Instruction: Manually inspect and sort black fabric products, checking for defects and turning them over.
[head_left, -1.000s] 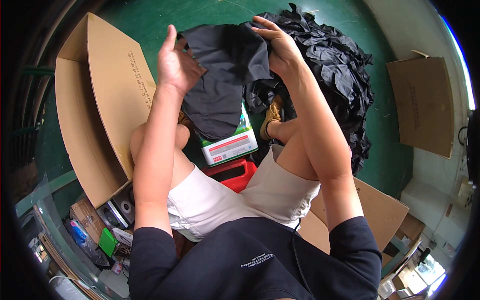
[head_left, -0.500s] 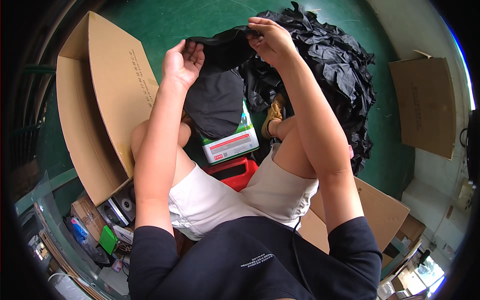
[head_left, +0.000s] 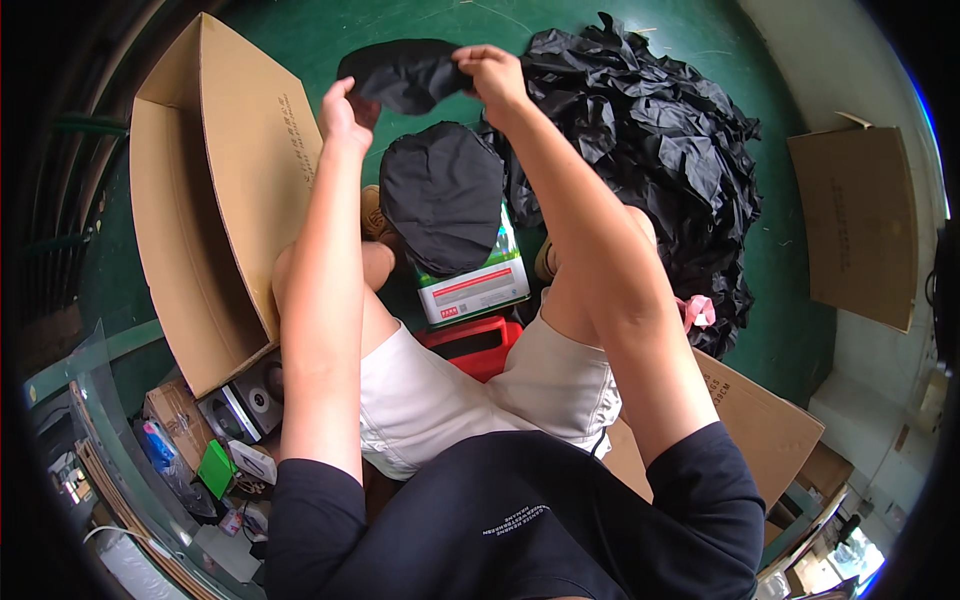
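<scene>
I hold up a piece of thin black fabric in front of me, stretched between both hands. My left hand is closed on its left end, fingers partly behind the fabric. At its right end, my right hand pinches the edge between thumb and fingers. Below it, rounded black fabric lies flat on top of a white and green box-shaped container between my legs. A large heap of crumpled black fabric is on the floor to the right, beyond my right forearm.
An open cardboard box stands at my left. Another carton leans by the right wall, and cardboard lies near my right elbow. A red plastic object sits before my lap. Something pink rests beside the heap.
Both hands have moved left and slightly down with the black fabric, its face now turned more toward me. The fabric on the container shows more fully.
</scene>
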